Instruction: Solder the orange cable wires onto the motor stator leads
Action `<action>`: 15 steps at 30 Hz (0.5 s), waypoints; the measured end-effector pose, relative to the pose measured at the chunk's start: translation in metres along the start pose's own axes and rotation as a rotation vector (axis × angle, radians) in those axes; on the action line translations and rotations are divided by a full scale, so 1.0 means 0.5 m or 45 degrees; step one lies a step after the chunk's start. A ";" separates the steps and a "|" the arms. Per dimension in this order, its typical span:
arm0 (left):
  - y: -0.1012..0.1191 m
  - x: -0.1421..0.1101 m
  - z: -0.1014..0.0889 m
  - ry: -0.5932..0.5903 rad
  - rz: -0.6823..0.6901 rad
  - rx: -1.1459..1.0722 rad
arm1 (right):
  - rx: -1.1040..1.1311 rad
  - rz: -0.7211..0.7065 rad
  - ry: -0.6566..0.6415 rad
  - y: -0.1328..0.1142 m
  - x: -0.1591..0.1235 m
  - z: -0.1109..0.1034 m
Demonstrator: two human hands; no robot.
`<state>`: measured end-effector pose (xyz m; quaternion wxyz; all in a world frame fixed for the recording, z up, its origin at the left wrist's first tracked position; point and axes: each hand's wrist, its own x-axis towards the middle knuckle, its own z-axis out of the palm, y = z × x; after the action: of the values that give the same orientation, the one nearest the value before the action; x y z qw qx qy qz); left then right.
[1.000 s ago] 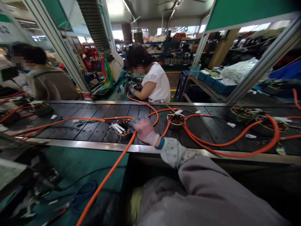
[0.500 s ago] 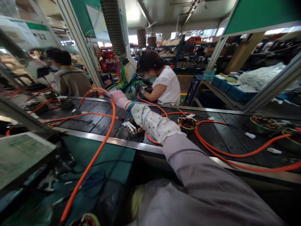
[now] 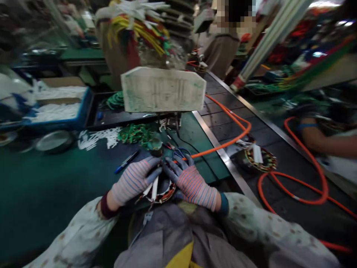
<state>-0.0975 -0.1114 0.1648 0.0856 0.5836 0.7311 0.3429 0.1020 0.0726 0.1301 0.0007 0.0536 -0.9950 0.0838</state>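
Observation:
A motor stator [image 3: 161, 192] with copper windings and white sleeved leads lies at the near edge of the green mat [image 3: 55, 186], just in front of my body. My left hand [image 3: 134, 180], in a striped glove, curls over its left side with the fingers bent onto the windings. My right hand [image 3: 192, 182], gloved the same way, grips its right side, fingers laid over the rim. An orange cable [image 3: 223, 143] runs from near my fingertips onto the conveyor [image 3: 279, 201].
A second stator [image 3: 260, 158] sits on the belt among orange cable loops. Blue-handled scissors [image 3: 181, 152], a blue pen [image 3: 125, 162], green wire scraps [image 3: 136, 132], a worn white board [image 3: 163, 89], a blue tray [image 3: 55, 108] and a metal bowl [image 3: 54, 139] surround me. A co-worker's arm [image 3: 320, 139] rests at the right.
My view has swung from the conveyor to my own bench. My right hand came back from the orange cable over the belt, and both hands now sit on a stator before me.

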 end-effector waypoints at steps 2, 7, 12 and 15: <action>-0.008 -0.003 -0.007 -0.007 -0.004 0.008 | 0.012 0.128 0.060 -0.032 0.010 0.048; -0.019 -0.003 -0.038 -0.079 -0.010 -0.013 | 0.207 0.054 0.481 0.006 -0.003 0.034; -0.002 0.018 -0.076 -0.185 0.204 -0.020 | 0.625 0.407 0.448 0.167 0.068 -0.078; 0.013 0.033 -0.085 -0.221 0.170 -0.131 | 1.067 0.385 0.052 0.217 0.138 -0.102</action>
<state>-0.1197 -0.1128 0.2051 0.1555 0.6535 0.6617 0.3331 0.0212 0.1800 0.1631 -0.0137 -0.0985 -0.8715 0.4801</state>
